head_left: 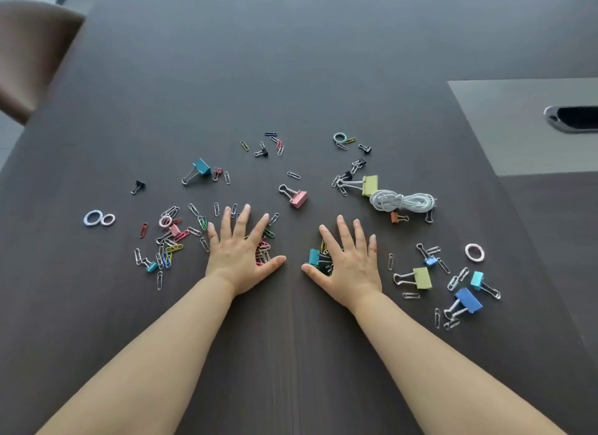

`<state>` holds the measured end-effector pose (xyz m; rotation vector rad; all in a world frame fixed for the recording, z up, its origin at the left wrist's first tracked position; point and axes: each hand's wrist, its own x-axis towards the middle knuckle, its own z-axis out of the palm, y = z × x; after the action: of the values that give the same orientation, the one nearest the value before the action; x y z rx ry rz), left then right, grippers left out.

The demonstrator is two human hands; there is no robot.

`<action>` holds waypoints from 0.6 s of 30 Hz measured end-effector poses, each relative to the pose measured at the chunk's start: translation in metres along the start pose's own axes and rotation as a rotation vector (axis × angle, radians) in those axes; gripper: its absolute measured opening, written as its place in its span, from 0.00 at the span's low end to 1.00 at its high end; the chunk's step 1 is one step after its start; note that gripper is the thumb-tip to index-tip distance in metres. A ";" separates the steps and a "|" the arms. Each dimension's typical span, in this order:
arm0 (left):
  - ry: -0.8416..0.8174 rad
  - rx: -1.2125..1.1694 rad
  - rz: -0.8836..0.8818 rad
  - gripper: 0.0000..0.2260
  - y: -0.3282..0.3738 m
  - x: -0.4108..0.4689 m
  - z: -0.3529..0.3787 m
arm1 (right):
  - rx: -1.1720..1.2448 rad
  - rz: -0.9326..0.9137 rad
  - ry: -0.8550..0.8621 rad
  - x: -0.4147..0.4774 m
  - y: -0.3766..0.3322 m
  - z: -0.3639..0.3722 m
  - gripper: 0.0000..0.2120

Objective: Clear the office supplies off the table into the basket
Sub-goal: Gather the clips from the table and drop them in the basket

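Office supplies lie scattered over a dark table. My left hand rests flat, fingers spread, on a heap of coloured paper clips. My right hand also lies flat and spread, partly covering a teal binder clip and small black clips. Further out sit a pink binder clip, a teal binder clip, two green binder clips, a blue binder clip and a coiled white cord. No basket is in view.
Small elastic rings lie at the left and right. A grey cable panel with an oval opening is set in the table at the right. A brown chair stands at the far left corner.
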<state>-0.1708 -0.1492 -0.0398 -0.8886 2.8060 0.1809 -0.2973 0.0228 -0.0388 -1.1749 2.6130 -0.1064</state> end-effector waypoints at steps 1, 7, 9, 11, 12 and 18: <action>0.063 -0.016 0.034 0.40 -0.001 0.000 0.002 | 0.021 -0.037 0.062 0.002 0.000 0.002 0.38; 0.447 -0.219 0.266 0.14 -0.003 -0.003 0.020 | 0.139 -0.197 0.509 -0.002 0.004 0.023 0.20; 0.456 -0.254 0.283 0.10 -0.002 -0.004 0.021 | 0.095 -0.216 0.542 -0.002 0.003 0.024 0.19; 0.452 -0.265 0.275 0.11 -0.001 -0.007 0.020 | 0.038 -0.218 0.565 -0.003 0.002 0.025 0.18; 0.459 -0.262 0.266 0.13 0.000 -0.008 0.020 | 0.019 -0.206 0.572 -0.003 0.002 0.025 0.18; 0.517 -0.214 0.224 0.16 0.001 -0.011 0.020 | 0.016 -0.158 0.523 -0.006 -0.004 0.019 0.16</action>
<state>-0.1600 -0.1389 -0.0568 -0.7439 3.4233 0.3313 -0.2851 0.0248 -0.0554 -1.5150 2.9334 -0.5315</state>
